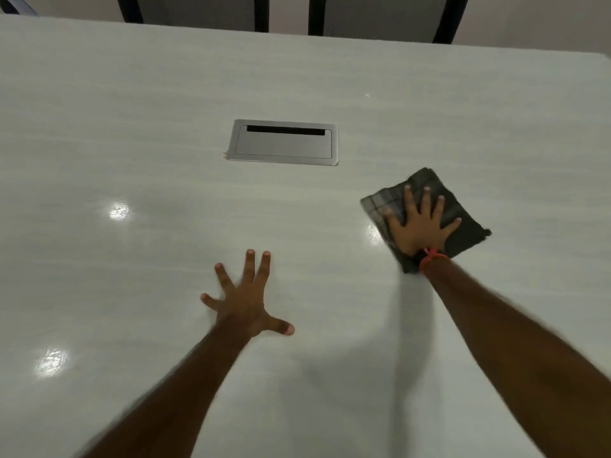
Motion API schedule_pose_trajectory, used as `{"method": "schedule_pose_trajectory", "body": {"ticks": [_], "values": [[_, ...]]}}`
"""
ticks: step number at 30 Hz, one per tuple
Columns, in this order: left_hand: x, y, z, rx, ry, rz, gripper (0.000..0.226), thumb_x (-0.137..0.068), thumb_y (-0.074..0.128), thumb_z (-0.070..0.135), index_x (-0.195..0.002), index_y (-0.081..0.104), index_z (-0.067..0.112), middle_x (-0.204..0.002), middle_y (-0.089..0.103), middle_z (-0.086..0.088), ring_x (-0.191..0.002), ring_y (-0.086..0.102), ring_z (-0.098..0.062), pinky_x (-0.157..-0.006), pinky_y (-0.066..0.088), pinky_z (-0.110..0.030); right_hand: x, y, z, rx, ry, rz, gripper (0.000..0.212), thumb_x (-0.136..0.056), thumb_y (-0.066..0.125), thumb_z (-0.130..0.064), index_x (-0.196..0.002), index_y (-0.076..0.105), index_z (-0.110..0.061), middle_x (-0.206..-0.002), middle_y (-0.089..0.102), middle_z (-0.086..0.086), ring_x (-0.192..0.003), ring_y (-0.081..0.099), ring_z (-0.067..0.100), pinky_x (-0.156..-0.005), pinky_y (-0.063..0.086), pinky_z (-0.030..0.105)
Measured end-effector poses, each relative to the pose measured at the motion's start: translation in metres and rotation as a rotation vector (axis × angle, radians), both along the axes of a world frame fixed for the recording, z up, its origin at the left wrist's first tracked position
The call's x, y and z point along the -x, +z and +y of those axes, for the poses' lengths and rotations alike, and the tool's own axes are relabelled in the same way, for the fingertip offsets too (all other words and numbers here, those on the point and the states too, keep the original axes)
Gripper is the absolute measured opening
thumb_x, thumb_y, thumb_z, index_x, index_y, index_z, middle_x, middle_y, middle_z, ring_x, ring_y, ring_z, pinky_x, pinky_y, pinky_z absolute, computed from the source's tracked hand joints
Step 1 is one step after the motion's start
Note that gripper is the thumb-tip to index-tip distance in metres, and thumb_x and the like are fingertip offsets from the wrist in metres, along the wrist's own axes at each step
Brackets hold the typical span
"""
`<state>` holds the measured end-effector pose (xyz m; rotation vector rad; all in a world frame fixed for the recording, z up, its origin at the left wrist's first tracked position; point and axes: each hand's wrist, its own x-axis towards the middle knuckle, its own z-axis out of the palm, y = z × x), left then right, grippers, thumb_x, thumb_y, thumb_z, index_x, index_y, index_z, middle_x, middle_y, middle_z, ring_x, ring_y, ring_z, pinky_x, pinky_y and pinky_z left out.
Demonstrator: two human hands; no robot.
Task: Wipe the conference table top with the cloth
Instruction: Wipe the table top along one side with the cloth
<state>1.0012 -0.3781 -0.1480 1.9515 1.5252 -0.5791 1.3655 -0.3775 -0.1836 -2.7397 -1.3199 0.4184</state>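
Note:
A glossy white conference table top (165, 94) fills most of the view. A dark grey checked cloth (463, 223), folded into a square, lies flat on it at the right. My right hand (420, 223) presses down on the cloth with straight, spread fingers; a red thread circles that wrist. My left hand (246, 299) rests flat on the bare table near the middle, fingers splayed, holding nothing.
A silver cable hatch (284, 143) with a dark slot is set flush into the table, beyond both hands. Two dark-framed chairs (195, 11) stand behind the far edge. The table's far right corner (601, 57) shows at the upper right.

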Motion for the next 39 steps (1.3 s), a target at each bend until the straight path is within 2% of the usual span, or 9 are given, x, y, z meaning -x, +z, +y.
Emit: {"method": "schedule_pose_trajectory", "body": {"ticks": [7,10,15,18,22,27,34,36,39], "values": [[0.003,0.006,-0.002,0.011,-0.014,-0.026,0.157,-0.034,0.074,0.088,-0.142,-0.034,0.049,-0.156,-0.036,0.016,-0.142,-0.025,-0.053,-0.099,0.008,-0.084,0.17,0.005,-0.166,0.034,0.447,0.017,0.08,-0.093,0.016,-0.079,-0.16,-0.005,-0.043,-0.17,-0.009,0.003,-0.156,-0.01,0.037,-0.114,-0.009,0.076],[0.004,0.006,-0.002,0.013,-0.013,-0.032,0.157,-0.035,0.074,0.087,-0.142,-0.034,0.049,-0.156,-0.037,0.016,-0.142,-0.026,-0.052,-0.099,0.009,-0.085,0.156,0.011,-0.248,0.041,0.604,-0.018,0.082,-0.09,0.027,-0.083,-0.16,0.005,-0.047,-0.171,0.002,-0.004,-0.157,0.002,0.034,-0.111,0.011,0.08],[0.004,0.006,-0.003,0.013,-0.017,-0.045,0.156,-0.037,0.076,0.085,-0.145,-0.031,0.047,-0.156,-0.036,0.015,-0.141,-0.027,-0.051,-0.099,0.007,-0.085,0.055,0.006,-0.213,0.116,0.075,-0.067,0.084,-0.085,0.011,-0.084,-0.159,-0.006,-0.049,-0.172,-0.004,-0.001,-0.157,-0.003,0.032,-0.114,0.006,0.078],[0.004,0.007,-0.004,0.024,-0.01,-0.051,0.156,-0.037,0.077,0.085,-0.145,-0.03,0.048,-0.156,-0.036,0.015,-0.141,-0.028,-0.051,-0.099,0.006,-0.085,0.084,0.005,-0.19,0.097,-0.122,-0.041,0.085,-0.086,0.006,-0.081,-0.161,-0.004,-0.041,-0.171,0.001,0.008,-0.156,0.0,0.039,-0.111,0.007,0.08],[0.004,0.008,-0.004,0.017,-0.009,-0.055,0.156,-0.036,0.077,0.084,-0.145,-0.029,0.049,-0.157,-0.034,0.015,-0.141,-0.027,-0.051,-0.099,0.007,-0.085,0.177,0.009,-0.264,0.103,0.355,-0.035,0.083,-0.091,0.031,-0.077,-0.161,0.002,-0.043,-0.171,-0.005,0.003,-0.157,-0.008,0.036,-0.114,-0.005,0.075],[0.006,0.006,-0.012,-0.019,0.003,-0.051,0.15,-0.041,0.075,0.086,-0.146,-0.026,0.05,-0.159,-0.03,0.014,-0.144,-0.023,-0.048,-0.102,0.01,-0.083,0.116,0.009,-0.304,0.075,0.852,-0.075,0.082,-0.091,0.032,-0.082,-0.161,0.009,-0.045,-0.172,0.004,-0.003,-0.157,-0.005,0.027,-0.11,0.013,0.075],[-0.006,0.01,-0.079,0.004,0.13,-0.016,0.14,-0.051,0.072,0.084,-0.15,-0.02,0.047,-0.162,-0.026,0.009,-0.146,-0.019,-0.049,-0.105,0.015,-0.079,0.02,0.007,-0.248,0.107,0.298,-0.037,0.082,-0.088,0.014,-0.082,-0.158,-0.011,-0.047,-0.17,-0.013,-0.002,-0.157,-0.01,0.031,-0.116,-0.003,0.075],[-0.024,0.011,-0.121,0.012,0.158,-0.015,0.139,-0.053,0.073,0.082,-0.15,-0.021,0.047,-0.161,-0.027,0.008,-0.145,-0.019,-0.05,-0.107,0.015,-0.078,0.042,0.006,-0.268,0.086,0.367,-0.031,0.084,-0.089,0.02,-0.08,-0.159,-0.008,-0.045,-0.17,-0.012,0.001,-0.156,-0.012,0.036,-0.114,-0.005,0.076],[-0.057,0.013,-0.178,0.022,0.159,-0.014,0.135,-0.058,0.07,0.081,-0.148,-0.024,0.047,-0.16,-0.031,0.007,-0.144,-0.022,-0.049,-0.108,0.014,-0.077,0.058,0.011,-0.338,0.089,0.865,0.016,0.083,-0.091,0.028,-0.081,-0.16,-0.002,-0.046,-0.171,-0.007,0.002,-0.156,-0.012,0.034,-0.112,0.001,0.08]]}}
